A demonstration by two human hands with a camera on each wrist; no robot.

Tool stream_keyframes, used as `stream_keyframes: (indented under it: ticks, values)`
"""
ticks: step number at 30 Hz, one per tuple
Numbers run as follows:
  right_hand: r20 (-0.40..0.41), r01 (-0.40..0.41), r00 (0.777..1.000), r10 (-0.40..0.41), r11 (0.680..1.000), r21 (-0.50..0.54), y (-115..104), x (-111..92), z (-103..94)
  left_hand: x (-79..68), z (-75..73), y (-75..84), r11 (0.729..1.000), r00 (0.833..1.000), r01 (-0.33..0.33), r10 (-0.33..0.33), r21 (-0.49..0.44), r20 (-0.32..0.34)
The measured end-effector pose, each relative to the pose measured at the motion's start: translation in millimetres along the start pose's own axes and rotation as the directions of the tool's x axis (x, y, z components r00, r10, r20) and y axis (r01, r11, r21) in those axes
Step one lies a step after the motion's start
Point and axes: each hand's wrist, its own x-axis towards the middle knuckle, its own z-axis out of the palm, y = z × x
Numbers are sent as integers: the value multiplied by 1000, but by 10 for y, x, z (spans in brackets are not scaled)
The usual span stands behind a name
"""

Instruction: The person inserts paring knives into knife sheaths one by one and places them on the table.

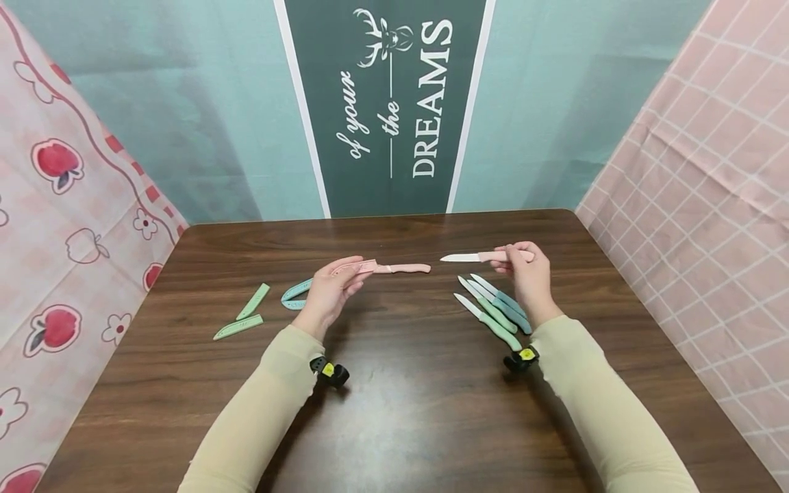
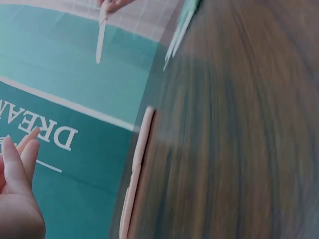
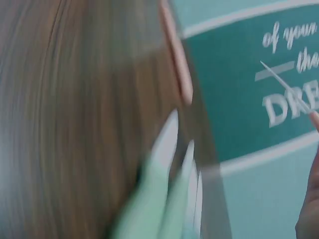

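My left hand (image 1: 333,284) pinches a pink knife sheath (image 1: 368,266), its free end turned right. Past the fingertips, a pink-handled knife (image 1: 411,268) lies on the table, partly hidden by the hand; its handle also shows in the left wrist view (image 2: 143,134). My right hand (image 1: 529,270) holds a second pink-handled knife (image 1: 490,256) by the handle, above the table. That knife's white blade (image 1: 459,258) points left toward the sheath, with a space between them. In the right wrist view only the blade and part of the hand (image 3: 310,199) show.
Below the right hand lie green-handled knives (image 1: 496,327) and blue-handled knives (image 1: 511,308), unsheathed blades pointing up-left. Two green sheaths (image 1: 239,326) lie at the left of the brown table (image 1: 394,411). Blue sheaths (image 1: 294,291) lie partly behind the left hand. Fabric backdrops (image 1: 197,103) surround the table.
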Motion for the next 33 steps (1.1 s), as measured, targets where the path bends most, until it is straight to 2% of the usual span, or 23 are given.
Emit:
stream_keyframes:
  ticks: [3, 5, 7, 12, 18, 24, 33]
  values:
    - [-25, -34, 999, 36, 995, 95, -37, -75, 244, -26, 79, -37, 1000, 999, 16, -16, -3, 35]
    - [-40, -45, 998, 49, 993, 108, -47, -115, 404, -39, 113, -54, 1000, 998, 24, -24, -10, 54]
    - [-41, -45, 998, 50, 994, 102, -58, -161, 537, -52, 151, -69, 1000, 997, 29, -28, -13, 73]
    - [-20, -16, 1000, 16, 1000, 12, -138, -307, 757, -79, 232, -85, 999, 993, 38, -36, -23, 114]
    - [-3, 13, 1000, -13, 999, -36, -114, -342, 806, -105, 266, -69, 998, 992, 63, -61, -17, 110]
    - [-3, -28, 1000, 27, 998, -56, 46, -257, 747, -104, 285, -77, 996, 992, 77, -72, -43, 100]
    - [6, -55, 999, 54, 997, 58, 77, -274, 821, -143, 373, -53, 996, 997, 63, -60, -66, 52]
